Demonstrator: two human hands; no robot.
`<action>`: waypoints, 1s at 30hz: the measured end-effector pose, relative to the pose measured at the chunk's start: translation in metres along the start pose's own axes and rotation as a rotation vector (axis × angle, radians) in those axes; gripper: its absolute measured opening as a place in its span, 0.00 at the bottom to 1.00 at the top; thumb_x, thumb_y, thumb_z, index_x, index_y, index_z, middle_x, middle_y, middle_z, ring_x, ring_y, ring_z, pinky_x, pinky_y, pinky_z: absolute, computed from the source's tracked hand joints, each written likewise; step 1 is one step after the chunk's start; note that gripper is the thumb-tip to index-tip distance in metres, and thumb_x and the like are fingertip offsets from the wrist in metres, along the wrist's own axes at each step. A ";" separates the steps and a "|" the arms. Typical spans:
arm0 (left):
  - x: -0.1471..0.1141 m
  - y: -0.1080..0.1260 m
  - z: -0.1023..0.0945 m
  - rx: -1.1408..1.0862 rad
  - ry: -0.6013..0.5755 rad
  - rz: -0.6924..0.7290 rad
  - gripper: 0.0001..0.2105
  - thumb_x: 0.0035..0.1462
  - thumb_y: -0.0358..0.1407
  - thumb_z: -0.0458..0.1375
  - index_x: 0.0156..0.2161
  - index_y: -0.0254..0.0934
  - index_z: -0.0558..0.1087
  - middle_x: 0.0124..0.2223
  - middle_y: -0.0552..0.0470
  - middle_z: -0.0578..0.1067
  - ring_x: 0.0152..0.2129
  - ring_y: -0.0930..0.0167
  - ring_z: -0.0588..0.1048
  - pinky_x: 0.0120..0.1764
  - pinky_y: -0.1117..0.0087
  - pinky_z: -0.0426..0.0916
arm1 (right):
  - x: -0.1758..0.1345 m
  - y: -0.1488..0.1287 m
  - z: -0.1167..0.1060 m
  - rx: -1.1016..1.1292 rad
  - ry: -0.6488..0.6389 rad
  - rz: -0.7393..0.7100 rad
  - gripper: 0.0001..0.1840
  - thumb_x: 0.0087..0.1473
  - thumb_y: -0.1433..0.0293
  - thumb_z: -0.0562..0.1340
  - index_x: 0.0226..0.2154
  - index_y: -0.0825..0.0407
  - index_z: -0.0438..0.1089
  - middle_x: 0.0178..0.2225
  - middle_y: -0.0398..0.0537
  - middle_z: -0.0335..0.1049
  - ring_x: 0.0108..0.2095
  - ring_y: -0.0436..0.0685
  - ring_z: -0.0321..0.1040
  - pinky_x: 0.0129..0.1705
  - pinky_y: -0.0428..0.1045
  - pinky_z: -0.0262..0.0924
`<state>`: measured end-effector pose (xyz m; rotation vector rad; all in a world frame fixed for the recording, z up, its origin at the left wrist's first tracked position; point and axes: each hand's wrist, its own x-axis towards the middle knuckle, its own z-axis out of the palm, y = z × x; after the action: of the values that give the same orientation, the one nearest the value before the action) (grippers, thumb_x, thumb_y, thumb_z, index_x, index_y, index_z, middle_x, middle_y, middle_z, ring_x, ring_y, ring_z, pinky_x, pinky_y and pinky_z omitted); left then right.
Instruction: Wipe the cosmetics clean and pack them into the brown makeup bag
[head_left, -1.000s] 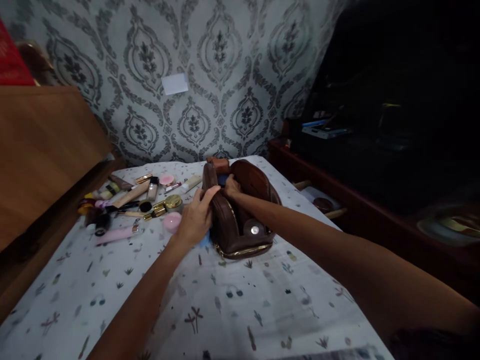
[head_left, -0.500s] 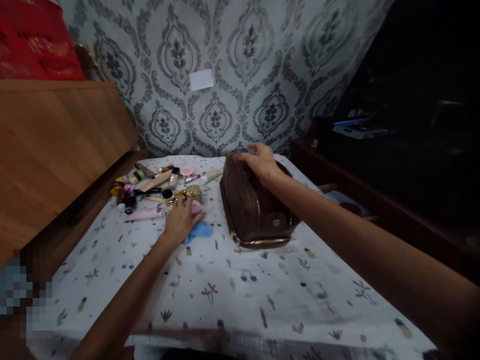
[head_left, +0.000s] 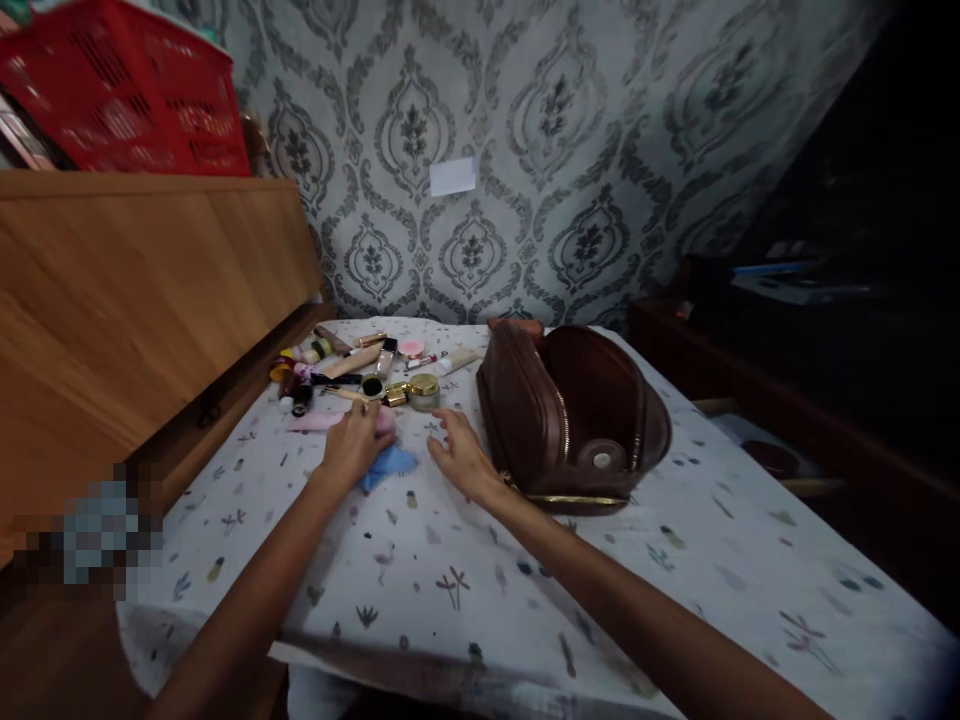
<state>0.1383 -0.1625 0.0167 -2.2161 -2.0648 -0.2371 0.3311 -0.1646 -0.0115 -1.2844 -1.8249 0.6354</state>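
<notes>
My left hand [head_left: 351, 440] is low over the cloth, its thumb and fingers around a pink rounded item [head_left: 385, 421] that it partly hides. A crumpled blue cloth [head_left: 391, 464] lies against its thumb, and a pink tube [head_left: 313, 422] is just left of its fingers. My right hand [head_left: 461, 455] is open and holds nothing, fingers apart, between the blue cloth and a brown bag [head_left: 525, 420]. The bag stands unzipped, its dark inside showing. A jar with a gold lid [head_left: 424, 390] stands just beyond my hands.
Several cosmetics lie in a cluster, among them a black-capped bottle [head_left: 386, 357], a pink compact [head_left: 411, 349] and a pale tube [head_left: 459, 360]. A wooden cabinet [head_left: 150, 260] with a red basket [head_left: 165, 100] on top borders the left. A dark drawer unit [head_left: 750, 420] stands right.
My right hand has left the bag's far top edge and come left and nearer, to beside my left hand. The bag's opening now shows wider. The view has shifted left.
</notes>
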 end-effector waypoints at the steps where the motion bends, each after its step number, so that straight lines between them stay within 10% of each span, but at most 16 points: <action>1: 0.002 -0.002 -0.002 0.001 0.021 0.008 0.20 0.63 0.46 0.56 0.55 0.39 0.70 0.53 0.41 0.70 0.44 0.59 0.77 0.39 0.63 0.70 | 0.005 0.007 0.008 0.001 0.016 0.028 0.24 0.53 0.73 0.58 0.53 0.54 0.66 0.48 0.58 0.68 0.49 0.65 0.69 0.51 0.61 0.67; 14: 0.106 -0.068 -0.007 0.272 -0.024 -0.116 0.16 0.67 0.34 0.53 0.56 0.30 0.69 0.53 0.37 0.73 0.47 0.60 0.76 0.47 0.56 0.72 | 0.004 0.038 0.040 0.051 0.098 -0.057 0.20 0.54 0.74 0.55 0.50 0.51 0.65 0.48 0.57 0.66 0.51 0.63 0.68 0.54 0.61 0.67; 25: 0.068 -0.097 -0.028 0.334 -0.157 -0.098 0.15 0.65 0.42 0.56 0.46 0.30 0.76 0.46 0.37 0.79 0.45 0.58 0.78 0.47 0.56 0.72 | 0.008 0.049 0.046 0.084 0.119 -0.095 0.19 0.54 0.73 0.56 0.49 0.50 0.67 0.47 0.54 0.67 0.49 0.61 0.69 0.51 0.60 0.68; 30: 0.094 -0.117 -0.045 0.342 -0.094 -0.115 0.19 0.67 0.44 0.49 0.49 0.34 0.76 0.49 0.34 0.78 0.49 0.53 0.77 0.45 0.59 0.72 | 0.006 0.049 0.045 0.083 0.113 -0.106 0.18 0.54 0.72 0.55 0.48 0.51 0.68 0.47 0.55 0.67 0.49 0.63 0.68 0.53 0.61 0.67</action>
<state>0.0258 -0.0702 0.0748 -1.9428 -2.0944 0.2019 0.3184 -0.1392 -0.0717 -1.1379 -1.7435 0.5643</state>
